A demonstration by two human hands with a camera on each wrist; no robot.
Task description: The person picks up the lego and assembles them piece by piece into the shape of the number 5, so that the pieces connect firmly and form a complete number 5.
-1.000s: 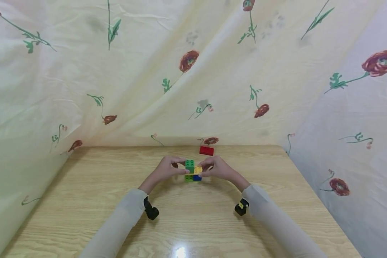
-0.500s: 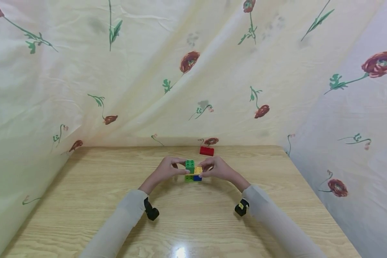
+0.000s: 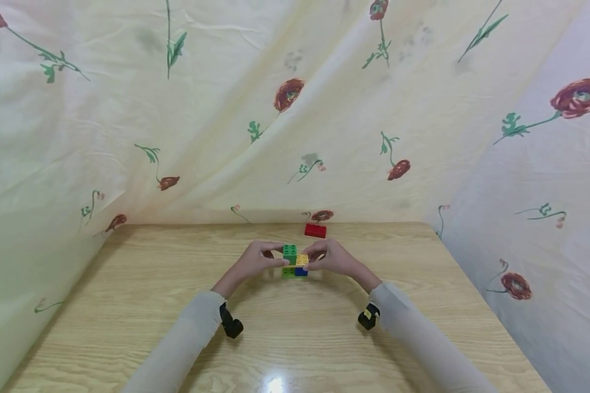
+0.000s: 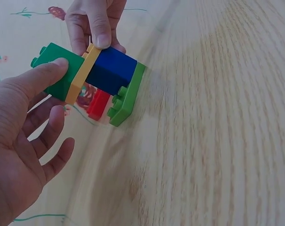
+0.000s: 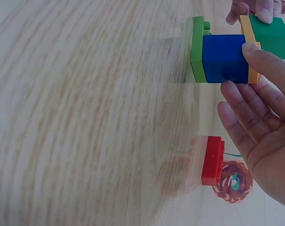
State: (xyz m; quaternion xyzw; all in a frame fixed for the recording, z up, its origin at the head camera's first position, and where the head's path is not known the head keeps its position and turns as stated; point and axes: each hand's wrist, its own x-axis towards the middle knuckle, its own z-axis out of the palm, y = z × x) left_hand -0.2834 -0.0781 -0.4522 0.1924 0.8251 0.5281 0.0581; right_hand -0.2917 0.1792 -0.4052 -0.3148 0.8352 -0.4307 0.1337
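A small stack of toy building blocks stands mid-table. At its bottom is a flat light green block (image 4: pixel 131 96), with a blue block (image 5: pixel 224 59) on its right part. A thin yellow block (image 4: pixel 82 76) lies over the blue one and overhangs to the left. On that overhang sits a dark green block (image 3: pixel 289 255). My left hand (image 3: pixel 257 256) pinches the dark green block between thumb and fingers. My right hand (image 3: pixel 335 257) pinches the yellow block at its right end, its thumb by the seam with the blue block.
A red block (image 3: pixel 316 230) lies behind the stack, near the back edge of the wooden table (image 3: pixel 295 333). Flower-printed cloth (image 3: pixel 216 109) hangs behind and along the sides. Each wrist bears a black camera (image 3: pixel 232 327).
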